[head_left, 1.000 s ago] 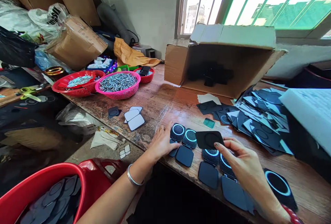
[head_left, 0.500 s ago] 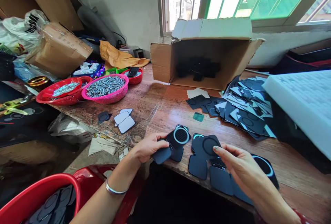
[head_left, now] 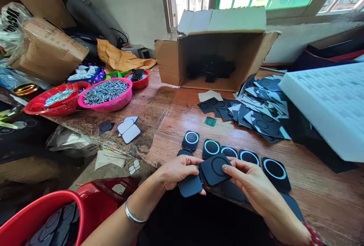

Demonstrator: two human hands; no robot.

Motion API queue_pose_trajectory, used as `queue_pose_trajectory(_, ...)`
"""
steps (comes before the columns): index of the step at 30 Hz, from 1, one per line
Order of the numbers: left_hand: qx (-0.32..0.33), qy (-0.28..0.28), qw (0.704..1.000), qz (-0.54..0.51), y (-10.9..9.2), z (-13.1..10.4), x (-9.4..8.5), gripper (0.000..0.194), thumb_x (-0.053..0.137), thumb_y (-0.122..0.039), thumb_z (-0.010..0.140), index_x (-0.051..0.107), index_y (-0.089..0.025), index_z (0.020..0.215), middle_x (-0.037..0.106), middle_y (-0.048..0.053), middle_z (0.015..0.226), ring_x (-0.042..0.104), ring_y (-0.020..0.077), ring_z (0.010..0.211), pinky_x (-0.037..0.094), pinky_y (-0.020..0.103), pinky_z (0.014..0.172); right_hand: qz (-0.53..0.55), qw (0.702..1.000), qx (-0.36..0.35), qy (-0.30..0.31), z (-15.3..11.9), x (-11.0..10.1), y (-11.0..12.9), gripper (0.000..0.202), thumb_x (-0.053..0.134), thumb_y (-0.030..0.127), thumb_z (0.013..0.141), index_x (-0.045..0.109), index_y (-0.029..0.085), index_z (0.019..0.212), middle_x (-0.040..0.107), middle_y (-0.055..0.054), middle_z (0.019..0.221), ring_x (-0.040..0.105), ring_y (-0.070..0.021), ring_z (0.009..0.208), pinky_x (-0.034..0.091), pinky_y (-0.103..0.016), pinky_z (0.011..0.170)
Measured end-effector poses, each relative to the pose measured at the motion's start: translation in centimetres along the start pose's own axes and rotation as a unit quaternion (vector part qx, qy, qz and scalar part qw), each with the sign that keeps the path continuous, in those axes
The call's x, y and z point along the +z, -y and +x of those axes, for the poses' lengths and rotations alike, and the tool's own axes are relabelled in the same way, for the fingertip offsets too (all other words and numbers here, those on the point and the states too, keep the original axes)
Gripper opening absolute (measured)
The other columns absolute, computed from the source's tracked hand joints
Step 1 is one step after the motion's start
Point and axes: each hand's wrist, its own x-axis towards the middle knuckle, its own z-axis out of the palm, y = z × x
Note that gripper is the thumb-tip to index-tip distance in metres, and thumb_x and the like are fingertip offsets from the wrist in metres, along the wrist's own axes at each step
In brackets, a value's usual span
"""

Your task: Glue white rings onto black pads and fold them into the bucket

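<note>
One hinged black case point(head_left: 190, 186) was held in front of the cardboard box point(head_left: 168, 63), gripped by the left hand's point(head_left: 178, 171) closed fingers; a ringed black sheet point(head_left: 212, 169), overlying one half, was pinched by the right hand point(head_left: 250, 177).

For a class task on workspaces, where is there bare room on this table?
Bare tabletop lies between the pink basket, cardboard box and white pads, and right of the rightmost ringed piece. Crowded: the ringed row and the sheet pile beside the foam block.

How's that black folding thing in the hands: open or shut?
Open: the black folding thing is spread, its two halves on either side of the hinge.
</note>
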Motion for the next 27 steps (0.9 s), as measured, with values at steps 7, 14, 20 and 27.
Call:
queue_pose_trajectory(7,0.008,0.007,1.000,-0.001,0.3,0.2,-0.3,0.041,0.064,-0.018,0.068,0.071,-0.016,0.109,0.074,0.008,0.083,0.072,0.0183,0.067,0.056,0.027,0.062,-0.001,1.000,-0.016,-0.017,0.0,0.4,-0.4,0.038,0.082,0.052,0.064,0.070,0.016,0.067,0.069,-0.009,0.094,0.063,-0.0244,0.088,0.053,-0.034,0.075)
queue_pose_trajectory(14,0.010,0.006,1.000,-0.004,0.5,0.2,-0.5,0.041,0.064,-0.019,0.068,0.070,-0.015,0.109,0.074,0.008,0.084,0.071,0.0168,0.064,0.055,0.025,0.059,0.002,1.000,-0.003,-0.018,0.4,0.4,-0.9,0.036,0.082,0.049,0.066,0.073,0.016,0.074,0.069,-0.010,0.101,0.063,-0.0246,0.093,0.052,-0.034,0.080)
queue_pose_trajectory(20,0.009,0.003,1.000,-0.004,0.1,-0.1,-0.3,0.039,0.062,-0.017,0.068,0.072,-0.016,0.106,0.075,0.007,0.083,0.070,0.0150,0.062,0.056,0.024,0.060,-0.015,1.000,-0.002,-0.020,0.6,0.4,-1.1,0.034,0.081,0.049,0.067,0.073,0.017,0.074,0.071,-0.008,0.093,0.065,-0.0233,0.088,0.051,-0.032,0.077)
queue_pose_trajectory(27,0.013,0.000,1.000,-0.005,0.4,0.1,-0.4,0.039,0.063,-0.019,0.067,0.072,-0.015,0.105,0.074,0.007,0.082,0.069,0.0153,0.062,0.055,0.023,0.057,-0.040,0.999,0.002,-0.011,0.7,0.3,-1.0,0.037,0.079,0.048,0.069,0.077,0.017,0.088,0.070,-0.012,0.111,0.064,-0.0264,0.096,0.050,-0.035,0.080)
